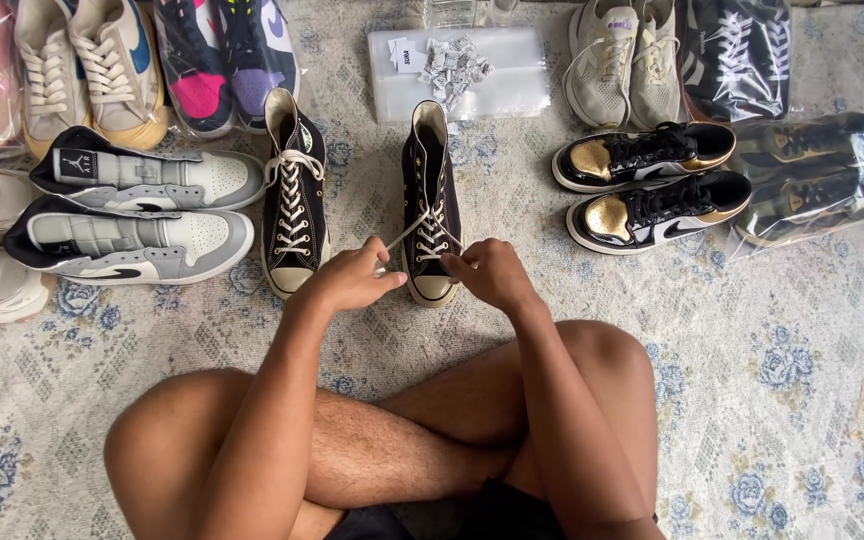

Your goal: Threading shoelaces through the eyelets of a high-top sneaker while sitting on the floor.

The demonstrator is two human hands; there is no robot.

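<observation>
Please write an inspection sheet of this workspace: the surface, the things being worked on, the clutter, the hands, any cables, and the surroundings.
Surface: patterned floor rug, pale with blue flowers.
Job's things: black high-top sneaker, toe toward the person, white lace partly threaded; its mate stands beside it, fully laced.
Clutter: grey high-top pair at left; black-and-gold pair at right; more shoes, some in clear bags, along the far edge; clear plastic sleeve with small paper packets.
Hands: left hand and right hand each pinch a lace end with the fingers, at the sneaker's toe.
Cables: nothing seen.
Surroundings: the person sits cross-legged on the rug; nobody else seen.
</observation>
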